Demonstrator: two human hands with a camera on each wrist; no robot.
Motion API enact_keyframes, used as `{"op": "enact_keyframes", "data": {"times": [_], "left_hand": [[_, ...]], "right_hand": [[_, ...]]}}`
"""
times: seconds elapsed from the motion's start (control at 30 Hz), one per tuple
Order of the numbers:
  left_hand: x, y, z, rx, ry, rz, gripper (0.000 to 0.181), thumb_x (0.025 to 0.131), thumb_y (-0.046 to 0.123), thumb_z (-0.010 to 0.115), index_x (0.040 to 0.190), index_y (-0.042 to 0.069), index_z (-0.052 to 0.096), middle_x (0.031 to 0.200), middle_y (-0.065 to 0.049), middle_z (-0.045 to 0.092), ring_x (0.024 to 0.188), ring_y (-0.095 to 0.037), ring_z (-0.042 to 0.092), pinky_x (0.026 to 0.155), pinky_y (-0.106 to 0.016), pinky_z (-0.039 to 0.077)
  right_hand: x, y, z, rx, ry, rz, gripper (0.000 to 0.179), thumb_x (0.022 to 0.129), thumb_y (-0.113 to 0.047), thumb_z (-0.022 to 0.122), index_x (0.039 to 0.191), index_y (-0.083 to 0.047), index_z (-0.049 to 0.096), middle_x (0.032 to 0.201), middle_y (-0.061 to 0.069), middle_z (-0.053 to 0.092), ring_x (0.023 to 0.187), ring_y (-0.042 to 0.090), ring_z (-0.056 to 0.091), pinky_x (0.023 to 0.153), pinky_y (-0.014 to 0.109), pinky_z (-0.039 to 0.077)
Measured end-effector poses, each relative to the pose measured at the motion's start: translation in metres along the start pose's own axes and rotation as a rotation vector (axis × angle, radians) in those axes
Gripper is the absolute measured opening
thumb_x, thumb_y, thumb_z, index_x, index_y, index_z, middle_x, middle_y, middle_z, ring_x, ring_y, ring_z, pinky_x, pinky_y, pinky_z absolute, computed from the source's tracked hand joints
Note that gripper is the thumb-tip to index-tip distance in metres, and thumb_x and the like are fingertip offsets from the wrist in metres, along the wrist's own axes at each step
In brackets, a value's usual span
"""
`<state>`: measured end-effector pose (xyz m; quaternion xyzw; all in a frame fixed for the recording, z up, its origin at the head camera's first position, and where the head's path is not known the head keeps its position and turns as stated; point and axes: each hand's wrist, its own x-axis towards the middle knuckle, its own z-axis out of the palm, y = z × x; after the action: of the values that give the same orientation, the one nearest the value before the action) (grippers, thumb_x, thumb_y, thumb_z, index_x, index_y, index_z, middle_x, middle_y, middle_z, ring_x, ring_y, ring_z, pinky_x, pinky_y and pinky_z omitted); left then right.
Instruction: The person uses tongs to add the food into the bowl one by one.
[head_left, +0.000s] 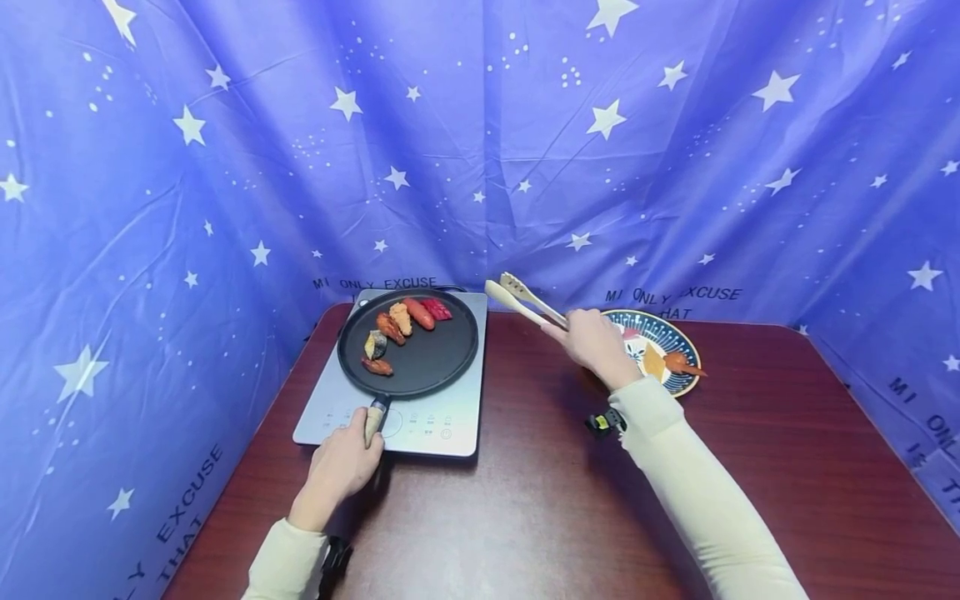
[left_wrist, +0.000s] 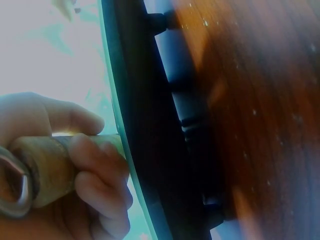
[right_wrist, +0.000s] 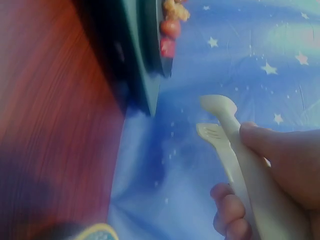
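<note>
With curled fingers my left hand (head_left: 345, 462) grips the wooden handle (head_left: 372, 423) of a round black frying pan (head_left: 427, 367). An arc of food lies along the pan's far and left side: a red piece (head_left: 437, 309), a sausage (head_left: 418, 313), a breaded piece (head_left: 401, 319), a browned wing (head_left: 390, 327), a yellow-and-dark piece (head_left: 374, 344) and a small brown piece (head_left: 377, 367). My right hand (head_left: 596, 343) holds cream-coloured tongs (head_left: 528, 302) right of the pan; in the right wrist view the slotted tip (right_wrist: 210, 132) stands apart from the other, nothing between them.
The pan sits on a silver induction cooker (head_left: 322, 408) at the table's back left. Partly hidden behind my right hand, a blue-rimmed plate (head_left: 667, 327) holds an orange drumstick-like piece (head_left: 681, 363) and a yellow slice (head_left: 655, 363). A starry blue curtain (head_left: 487, 167) hangs behind the table (head_left: 540, 500).
</note>
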<state>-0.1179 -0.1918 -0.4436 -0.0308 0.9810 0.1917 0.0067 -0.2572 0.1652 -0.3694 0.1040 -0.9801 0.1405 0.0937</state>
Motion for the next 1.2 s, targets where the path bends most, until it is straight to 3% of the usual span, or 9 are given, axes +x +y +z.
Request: {"op": "enact_keyframes", "data": {"times": [0.2,0.5,0.7,0.8,0.9,1.2], "left_hand": [[0.001,0.001,0.0,0.0,0.008,0.003,0.043,0.088,0.028,0.05,0.123,0.004,0.045,0.073,-0.015,0.057,0.063,-0.03,0.057,0.053,-0.044,0.042],[0.001,0.0,0.0,0.0,0.011,0.005,0.044,0.088,0.027,0.051,0.123,0.003,0.045,0.075,-0.017,0.058,0.064,-0.031,0.058,0.054,-0.045,0.042],[0.001,0.0,0.0,-0.003,0.012,0.006,0.043,0.088,0.028,0.051,0.123,0.004,0.045,0.075,-0.017,0.058,0.063,-0.031,0.058,0.053,-0.045,0.042],[0.001,0.0,0.0,-0.003,0.006,0.002,0.043,0.088,0.028,0.05,0.123,0.004,0.045,0.074,-0.017,0.058,0.063,-0.03,0.057,0.053,-0.044,0.042],[0.001,0.0,0.0,0.001,0.003,0.001,0.044,0.088,0.028,0.05,0.124,0.004,0.044,0.075,-0.017,0.058,0.063,-0.031,0.057,0.053,-0.044,0.042],[0.002,0.0,-0.001,0.001,0.005,0.005,0.044,0.088,0.028,0.051,0.123,0.003,0.044,0.074,-0.017,0.058,0.064,-0.031,0.058,0.054,-0.045,0.042]], "right_hand": [[-0.011,0.027,-0.009,-0.016,-0.019,-0.021,0.049,0.091,-0.047,0.054,0.061,-0.009,0.052,0.056,0.006,0.048,0.051,0.027,0.05,0.05,0.044,0.041],[-0.029,0.066,-0.013,-0.024,-0.077,0.048,0.051,0.089,-0.053,0.055,0.065,-0.009,0.051,0.06,0.008,0.048,0.052,0.028,0.049,0.042,0.04,0.036],[-0.036,0.094,-0.011,-0.051,-0.055,0.015,0.047,0.09,-0.048,0.056,0.084,-0.002,0.064,0.061,0.01,0.052,0.055,0.031,0.053,0.047,0.046,0.041],[-0.038,0.108,-0.012,-0.062,-0.064,0.052,0.05,0.09,-0.051,0.054,0.078,-0.003,0.064,0.064,0.013,0.055,0.058,0.033,0.056,0.049,0.048,0.042],[-0.04,0.118,-0.014,-0.07,-0.101,0.114,0.055,0.09,-0.056,0.049,0.064,-0.008,0.054,0.065,0.016,0.054,0.058,0.036,0.056,0.047,0.049,0.042],[-0.04,0.145,-0.015,-0.051,-0.156,0.189,0.06,0.092,-0.058,0.043,0.066,-0.005,0.053,0.066,0.019,0.053,0.057,0.034,0.053,0.045,0.045,0.039]]}}
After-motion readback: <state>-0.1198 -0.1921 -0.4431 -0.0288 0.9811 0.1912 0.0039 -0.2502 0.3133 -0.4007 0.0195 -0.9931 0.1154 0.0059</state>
